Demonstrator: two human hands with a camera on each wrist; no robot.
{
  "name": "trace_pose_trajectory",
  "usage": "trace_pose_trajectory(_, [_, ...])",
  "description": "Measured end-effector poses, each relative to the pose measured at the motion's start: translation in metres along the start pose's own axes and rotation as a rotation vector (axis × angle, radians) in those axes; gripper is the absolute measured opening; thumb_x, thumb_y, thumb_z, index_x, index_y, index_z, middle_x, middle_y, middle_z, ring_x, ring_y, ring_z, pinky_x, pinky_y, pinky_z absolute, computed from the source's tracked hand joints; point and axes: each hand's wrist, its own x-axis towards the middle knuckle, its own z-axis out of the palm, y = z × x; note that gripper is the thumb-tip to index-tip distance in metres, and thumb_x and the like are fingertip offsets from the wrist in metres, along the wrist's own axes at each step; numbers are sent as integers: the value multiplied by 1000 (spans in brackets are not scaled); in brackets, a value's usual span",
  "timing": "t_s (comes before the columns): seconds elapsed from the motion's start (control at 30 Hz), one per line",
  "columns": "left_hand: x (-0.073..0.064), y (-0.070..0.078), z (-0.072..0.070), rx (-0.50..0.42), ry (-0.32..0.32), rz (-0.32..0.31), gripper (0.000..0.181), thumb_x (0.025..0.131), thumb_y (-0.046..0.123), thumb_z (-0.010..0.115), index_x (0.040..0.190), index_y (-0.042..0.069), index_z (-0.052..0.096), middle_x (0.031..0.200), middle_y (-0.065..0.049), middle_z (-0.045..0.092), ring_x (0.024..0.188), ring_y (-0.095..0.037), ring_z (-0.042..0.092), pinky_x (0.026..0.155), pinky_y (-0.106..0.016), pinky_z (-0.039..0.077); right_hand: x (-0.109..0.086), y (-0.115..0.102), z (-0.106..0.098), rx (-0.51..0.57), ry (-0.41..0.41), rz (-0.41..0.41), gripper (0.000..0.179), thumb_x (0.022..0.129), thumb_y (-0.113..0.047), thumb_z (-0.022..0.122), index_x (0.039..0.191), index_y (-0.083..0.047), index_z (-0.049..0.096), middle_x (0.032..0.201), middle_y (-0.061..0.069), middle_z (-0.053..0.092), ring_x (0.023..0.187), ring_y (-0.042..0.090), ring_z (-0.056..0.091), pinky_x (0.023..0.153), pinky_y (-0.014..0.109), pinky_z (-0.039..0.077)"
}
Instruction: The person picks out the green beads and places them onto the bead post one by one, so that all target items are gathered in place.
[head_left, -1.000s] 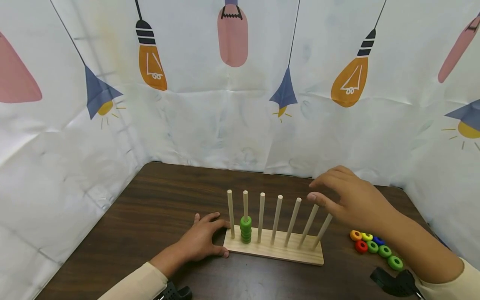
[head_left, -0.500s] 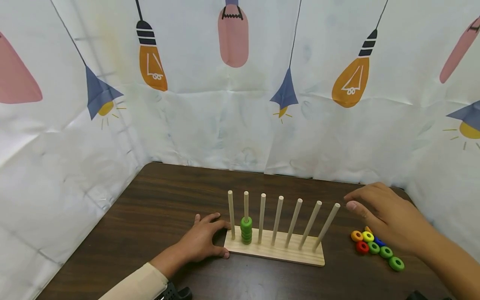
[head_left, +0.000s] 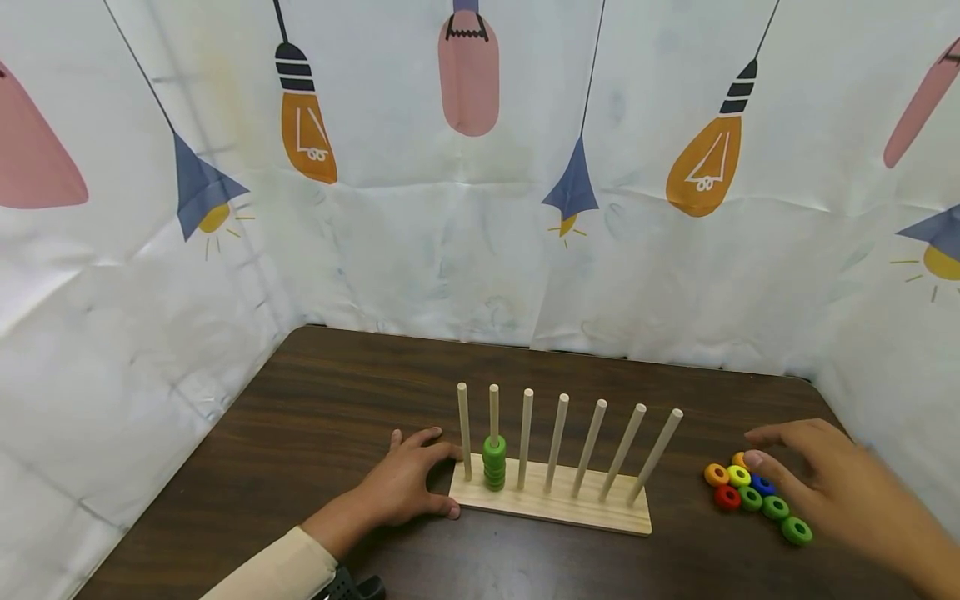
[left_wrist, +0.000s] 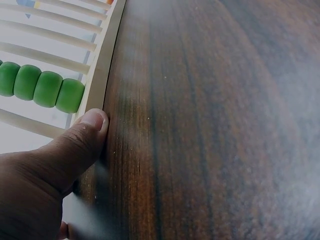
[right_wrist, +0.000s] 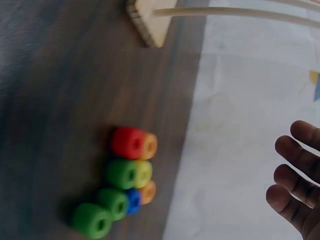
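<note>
The rack [head_left: 551, 504] stands on the bench [head_left: 360, 392], its row of pegs [head_left: 557, 442] upright, with a green stack [head_left: 494, 462] on the second peg from the left. The left hand [head_left: 397, 483] grips the rack's left end, the thumb [left_wrist: 85, 135] on the base's front edge and the forefinger at the back corner, its other fingers spread. That grip seems meant to keep the light base from sliding or tipping, while leaving the pegs unobstructed.

The loose beads [head_left: 751, 498] lie close together on the bench, off the rack's right end, probably so that the right hand [head_left: 832, 483] can reach them without crossing the other. This hand is just beside them, thumb and fingers well apart in a loose curve. It looks to have hold of nothing, though it is blurred and the right wrist view shows little more than its fingertips [right_wrist: 298, 155].

Against half a second ago, the right hand has come lower and nearer the beads; a second ago it was over the rack's right-hand pegs. The left hand, the rack and the green stack have kept their places.
</note>
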Motion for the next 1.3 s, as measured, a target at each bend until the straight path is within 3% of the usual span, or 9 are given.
trace_pose_trajectory(0.2, [-1, 0, 0, -1, 0, -3, 67, 73, 47, 92, 130, 22, 67, 144, -15, 56, 145, -38, 37, 111, -79, 9, -15, 15, 12, 27, -136, 144, 31, 99, -34, 71, 114, -6, 72, 106, 3, 69, 63, 1, 42, 56, 27, 40])
trace_pose_trajectory(0.4, [-1, 2, -1, -7, -4, -7, 66, 73, 47, 91, 130, 22, 67, 144, -16, 55, 145, -38, 36, 112, -78, 8, -27, 31, 22, 27, -245, 241, 40, 100, -38, 69, 120, -4, 70, 115, 10, 69, 69, 5, 47, 58, 29, 43])
trace_pose_trajectory(0.53, [-1, 2, -2, -7, -8, -8, 66, 74, 47, 91, 130, 22, 67, 145, -16, 54, 145, -38, 36, 112, -78, 8, -36, 43, 31, 4, -261, 275, 44, 97, -39, 72, 122, -3, 69, 116, 18, 68, 83, 24, 60, 62, 41, 51])
trace_pose_trajectory(0.67, [-1, 3, -2, -3, -7, -10, 66, 74, 47, 91, 130, 22, 67, 146, -17, 54, 145, -38, 37, 112, -78, 9, -43, 55, 41, -16, -304, 303, 51, 91, -44, 78, 118, -2, 70, 113, 22, 67, 94, 42, 63, 67, 55, 53])
trace_pose_trajectory(0.87, [-1, 3, -2, 0, -2, -8, 65, 74, 46, 92, 129, 22, 67, 146, -17, 54, 145, -39, 37, 112, -79, 9, -50, 70, 52, -5, -391, 284, 48, 86, -37, 83, 110, 2, 69, 105, 13, 69, 91, 38, 65, 74, 60, 53])
trace_pose_trajectory(1.07, [-2, 3, -2, -2, -4, -5, 66, 74, 46, 91, 130, 22, 67, 145, -17, 55, 145, -39, 37, 111, -79, 9, -60, 80, 61, -9, -384, 253, 41, 82, -30, 88, 104, -2, 70, 100, 3, 68, 91, 34, 65, 77, 61, 53])
trace_pose_trajectory(1.3, [-2, 4, -2, -6, -3, -3, 66, 74, 46, 91, 130, 22, 67, 145, -16, 54, 146, -39, 36, 111, -79, 8, -65, 90, 67, -28, -371, 227, 38, 78, -24, 90, 103, -4, 70, 100, 3, 67, 90, 31, 64, 77, 60, 53])
